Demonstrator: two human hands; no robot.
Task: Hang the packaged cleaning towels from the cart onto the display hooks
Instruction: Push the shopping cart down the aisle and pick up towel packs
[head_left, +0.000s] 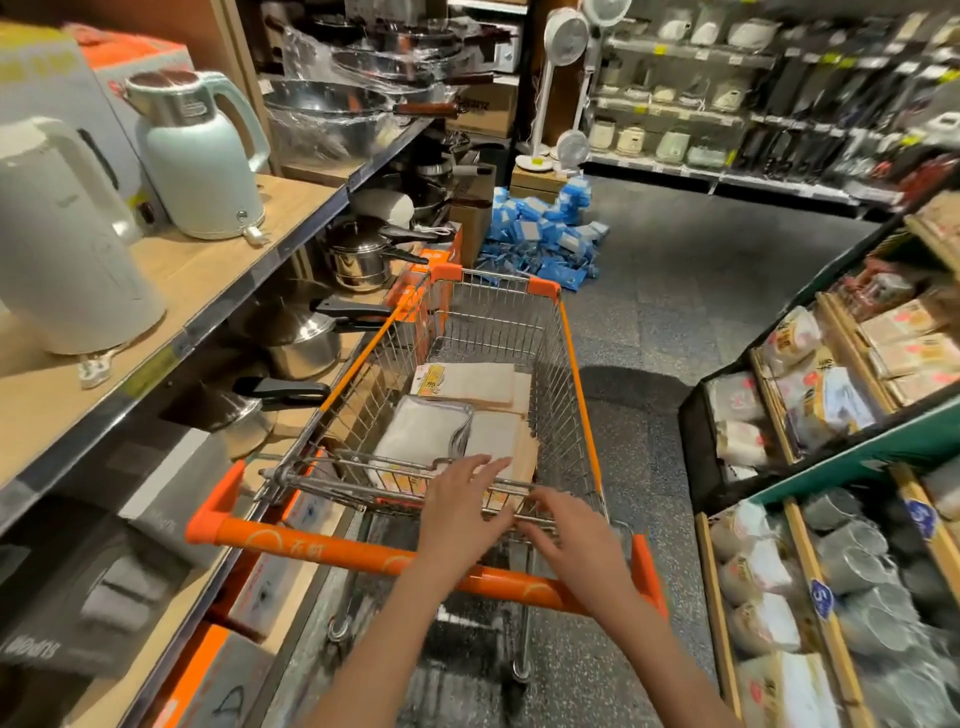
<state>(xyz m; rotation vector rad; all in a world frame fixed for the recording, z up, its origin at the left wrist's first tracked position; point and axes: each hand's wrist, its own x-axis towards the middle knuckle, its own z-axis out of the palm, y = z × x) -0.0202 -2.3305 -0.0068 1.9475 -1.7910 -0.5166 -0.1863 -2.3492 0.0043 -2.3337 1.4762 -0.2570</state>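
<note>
A wire shopping cart (569, 364) with an orange handle bar (332, 552) stands in the aisle in front of me. Flat packaged cleaning towels (423, 434) lie stacked in its basket, white and beige, with a further pack (467, 382) behind them. My left hand (462, 506) reaches over the handle bar above the near end of the basket, fingers spread, holding nothing. My right hand (569, 530) hovers beside it over the cart's folded child seat, fingers apart and empty. No display hooks can be made out clearly.
Shelves on the left hold kettles (200, 156), pots and pans (358, 254). A display on the right (810, 395) holds packaged cloths. A pile of blue packs (540, 228) lies on the floor beyond the cart. Fans stand at the back.
</note>
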